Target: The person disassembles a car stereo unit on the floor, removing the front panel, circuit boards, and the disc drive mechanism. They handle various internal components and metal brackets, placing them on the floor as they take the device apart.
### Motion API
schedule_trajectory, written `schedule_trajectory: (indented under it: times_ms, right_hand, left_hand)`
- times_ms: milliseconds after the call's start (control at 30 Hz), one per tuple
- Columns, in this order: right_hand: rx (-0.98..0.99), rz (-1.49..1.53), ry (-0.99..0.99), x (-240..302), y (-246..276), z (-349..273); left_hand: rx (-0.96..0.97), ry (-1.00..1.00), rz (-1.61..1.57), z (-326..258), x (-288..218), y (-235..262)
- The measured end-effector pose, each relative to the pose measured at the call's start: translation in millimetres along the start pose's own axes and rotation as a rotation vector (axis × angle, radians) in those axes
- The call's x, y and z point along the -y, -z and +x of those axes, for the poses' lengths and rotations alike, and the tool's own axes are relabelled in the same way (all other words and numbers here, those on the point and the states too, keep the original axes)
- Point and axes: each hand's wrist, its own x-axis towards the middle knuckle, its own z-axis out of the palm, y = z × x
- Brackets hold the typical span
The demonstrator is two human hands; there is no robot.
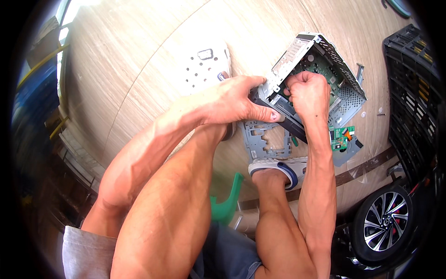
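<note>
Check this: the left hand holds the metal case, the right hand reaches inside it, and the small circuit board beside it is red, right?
Not quite: the head view shows the small circuit board beside the metal case is green, not red. The rest stands.

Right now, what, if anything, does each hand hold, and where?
Left hand: the boxy grey metal case, by its near-left edge. Right hand: inside it; any grip is hidden.

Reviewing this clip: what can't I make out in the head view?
Head view:
Right hand: whatever its fingertips hold or touch inside the metal case is hidden by the hand.
Left hand: some fingers are hidden behind the hand and case.
Teal object: cut off by the upper-right rim.
Green circuit board: markings too small.
</note>
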Motion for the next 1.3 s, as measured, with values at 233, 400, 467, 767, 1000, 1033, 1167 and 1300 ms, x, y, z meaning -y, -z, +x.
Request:
schedule_trajectory:
  times_ms: [233,400,467,767,1000,1033,1167,1300]
  right_hand:
    - [-0.03,-0.058,0.067,-0.5,-4.6,0.8]
    - [-0.015,0.04,0.018,-4.1,-0.7,1.7]
    - [0.049,0.069,-0.036,-8.5,1.7,3.3]
    - [0.097,0.122,-0.037,-5.8,4.7,5.6]
    - [0.139,0.138,-0.034,-14.2,5.4,12.9]
    - [0.154,0.146,-0.039,-12.2,5.7,13.1]
    - [0.169,0.169,-0.022,-12.0,7.4,16.2]
    - [0.202,0.29,-0.055,-11.1,9.2,16.1]
  left_hand:
    - [0.016,-0.008,-0.012,-1.0,-0.7,0.7]
    - [-0.006,-0.004,0.033,-3.3,-3.4,2.8]
    - [0.018,0.012,0.005,-0.7,-1.6,2.3]
    - [0.022,0.03,-0.072,-0.9,-3.0,-0.2]
    - [0.023,0.043,-0.086,-2.6,-5.2,-0.9]
    - [0.024,0.043,-0.087,-3.0,-4.8,-0.2]
    - [0.036,0.032,-0.111,-3.2,-7.5,-0.4]
    - [0.066,0.142,-0.047,-2.7,-13.1,1.6]
